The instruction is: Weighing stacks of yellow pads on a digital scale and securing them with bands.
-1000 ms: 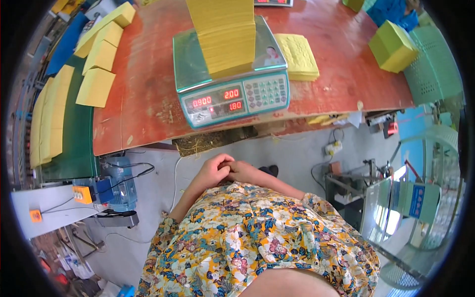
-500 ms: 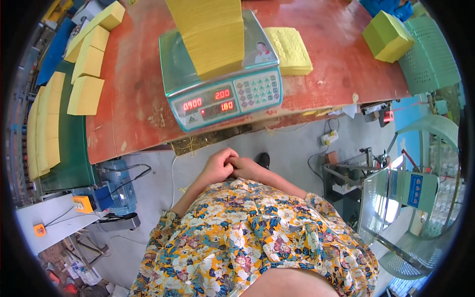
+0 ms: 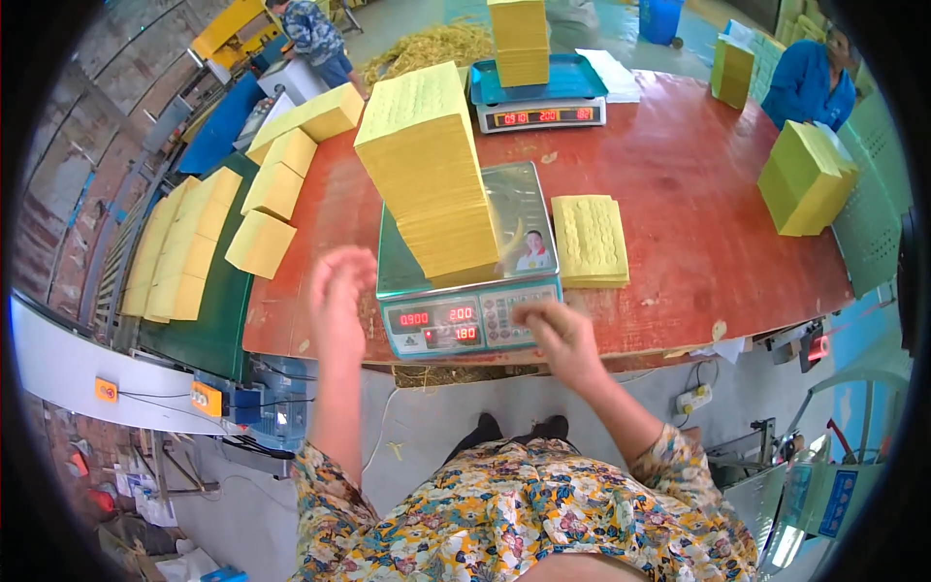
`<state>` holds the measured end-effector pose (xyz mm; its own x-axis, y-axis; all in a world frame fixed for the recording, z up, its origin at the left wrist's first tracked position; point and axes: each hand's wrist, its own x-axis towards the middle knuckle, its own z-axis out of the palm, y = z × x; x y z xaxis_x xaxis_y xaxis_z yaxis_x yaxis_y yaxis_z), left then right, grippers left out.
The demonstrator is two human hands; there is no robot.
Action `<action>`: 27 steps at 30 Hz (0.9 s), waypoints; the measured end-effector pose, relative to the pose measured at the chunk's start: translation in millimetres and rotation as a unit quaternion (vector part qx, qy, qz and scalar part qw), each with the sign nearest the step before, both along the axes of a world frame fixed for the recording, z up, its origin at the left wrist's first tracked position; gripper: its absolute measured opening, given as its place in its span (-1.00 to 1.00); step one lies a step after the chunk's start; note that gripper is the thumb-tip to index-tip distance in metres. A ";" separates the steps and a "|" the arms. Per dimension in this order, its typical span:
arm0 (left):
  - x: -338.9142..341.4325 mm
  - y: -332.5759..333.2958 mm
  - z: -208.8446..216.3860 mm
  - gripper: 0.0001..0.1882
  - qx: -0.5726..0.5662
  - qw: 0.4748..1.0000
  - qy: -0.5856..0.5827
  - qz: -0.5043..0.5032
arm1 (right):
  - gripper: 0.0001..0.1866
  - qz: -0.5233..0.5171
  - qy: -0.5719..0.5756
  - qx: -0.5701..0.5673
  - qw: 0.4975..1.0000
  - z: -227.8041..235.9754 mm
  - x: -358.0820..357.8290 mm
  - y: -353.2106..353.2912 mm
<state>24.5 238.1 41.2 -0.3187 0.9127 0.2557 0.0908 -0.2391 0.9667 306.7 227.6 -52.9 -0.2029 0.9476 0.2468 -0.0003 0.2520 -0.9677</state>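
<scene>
A tall stack of yellow paper sheets stands on a teal digital scale at the near edge of a red table. My left hand is raised just left of the scale, blurred, fingers loosely apart and holding nothing. My right hand reaches to the scale's keypad, fingertips on or just over the buttons. A low yellow pile lies on the table right of the scale.
A second scale with a yellow stack stands farther back. More yellow stacks sit on a green surface at left and one at right. Other people work at the far left and far right. A power strip lies below the table.
Both hands left my lap, where they were clasped, and rose to the scale. The view tilted up, showing more of the table.
</scene>
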 end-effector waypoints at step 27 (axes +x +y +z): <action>-11.0 238.6 83.6 -0.36 -0.189 0.935 -0.005 -0.302 | -0.50 -0.021 0.211 -0.044 0.976 49.9 -85.5 202.3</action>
<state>13.5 476.7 124.8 0.2824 0.9516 -0.1212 0.0399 0.1145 0.9926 221.2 429.8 -3.1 -0.0618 0.9739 0.2182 -0.3953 0.1768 -0.9014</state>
